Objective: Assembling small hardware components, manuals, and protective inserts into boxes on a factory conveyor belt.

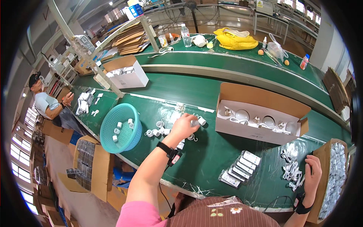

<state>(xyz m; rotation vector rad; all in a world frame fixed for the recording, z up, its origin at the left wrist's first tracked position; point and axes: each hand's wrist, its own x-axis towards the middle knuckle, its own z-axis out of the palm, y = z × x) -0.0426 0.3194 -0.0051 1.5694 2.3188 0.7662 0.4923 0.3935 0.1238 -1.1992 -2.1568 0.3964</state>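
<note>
My left hand [184, 126] reaches out over the green table [211, 151] and is closed on a small white plastic cap [195, 123]. More white caps [157, 131] lie loose under and left of it, and one white cap [202, 121] sits just to the right. My right hand [313, 173] rests with fingers curled on the edge of a cardboard box [320, 159] full of small white parts at the far right. A bundle of white wire pieces [290, 170] lies just left of that hand.
A teal plastic basket [120, 128] holds a few caps at the left. An open cardboard box [261, 113] with white bulbs stands ahead. Bagged white flat parts [240, 168] lie near me. Another box [126, 73], a bottle [185, 36], a yellow bag [236, 39]; a person [47, 104] sits at far left.
</note>
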